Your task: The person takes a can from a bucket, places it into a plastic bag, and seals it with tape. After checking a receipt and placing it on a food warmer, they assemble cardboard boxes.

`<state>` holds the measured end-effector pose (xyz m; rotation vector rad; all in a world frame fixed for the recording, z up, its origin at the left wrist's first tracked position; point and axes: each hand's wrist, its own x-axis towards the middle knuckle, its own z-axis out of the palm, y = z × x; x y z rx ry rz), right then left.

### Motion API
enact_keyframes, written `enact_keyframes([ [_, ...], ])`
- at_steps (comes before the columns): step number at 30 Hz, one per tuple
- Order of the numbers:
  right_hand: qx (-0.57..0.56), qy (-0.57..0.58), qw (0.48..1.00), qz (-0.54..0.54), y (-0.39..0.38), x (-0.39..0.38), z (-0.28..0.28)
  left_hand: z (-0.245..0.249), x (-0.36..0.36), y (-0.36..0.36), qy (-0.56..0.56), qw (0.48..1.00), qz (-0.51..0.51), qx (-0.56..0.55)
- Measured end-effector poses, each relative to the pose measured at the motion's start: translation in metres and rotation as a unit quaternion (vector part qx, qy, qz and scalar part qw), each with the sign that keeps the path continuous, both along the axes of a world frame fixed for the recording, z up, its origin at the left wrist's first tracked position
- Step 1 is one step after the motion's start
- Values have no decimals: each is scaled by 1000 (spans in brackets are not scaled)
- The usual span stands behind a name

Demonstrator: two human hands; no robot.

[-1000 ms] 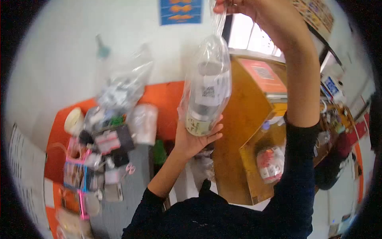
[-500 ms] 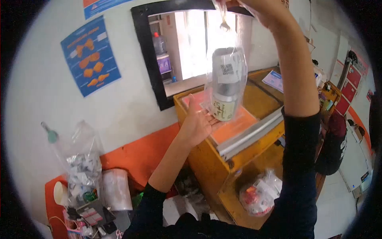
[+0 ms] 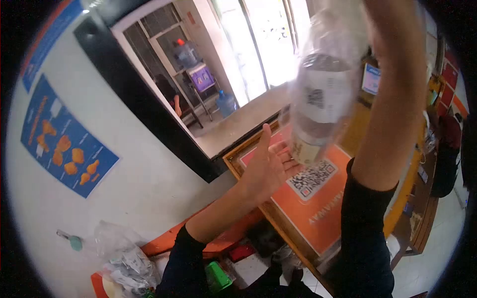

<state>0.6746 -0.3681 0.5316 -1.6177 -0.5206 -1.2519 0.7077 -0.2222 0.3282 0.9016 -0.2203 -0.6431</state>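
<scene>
One bagged bottle (image 3: pixel 318 104) hangs upright just above my left hand (image 3: pixel 271 169), palm open, fingers spread under its base; my right hand is above the frame, grip unseen.

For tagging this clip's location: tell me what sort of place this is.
Probably a small takeaway food stall: a serving hatch opens to outside, a QR-code placard lies on the counter, and a fried-snack poster hangs on the wall.

Blue poster (image 3: pixel 64 144) on white wall, left of black-framed window (image 3: pixel 124 94). Orange QR-code sign (image 3: pixel 318 198) lies flat on yellow counter (image 3: pixel 405 196). Clear bag of scraps (image 3: pixel 124 258) at lower left.
</scene>
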Motion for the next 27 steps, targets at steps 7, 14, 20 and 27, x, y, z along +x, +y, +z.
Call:
enact_keyframes([
  [7, 30, -47, 998, -5, 11, 55, -35, -6, 19, 11, 110, 992, -25, -51],
  [14, 3, -39, 999, 21, 28, 107, -43, -3, 44, 18, 96, 992, 18, -82],
  [20, -43, -6, 998, 35, 43, 161, -18, -17, 86, 46, 132, 963, 171, -163],
  [27, -95, 55, 993, 38, 73, 212, -14, -22, 125, 62, 85, 919, 361, -129],
])
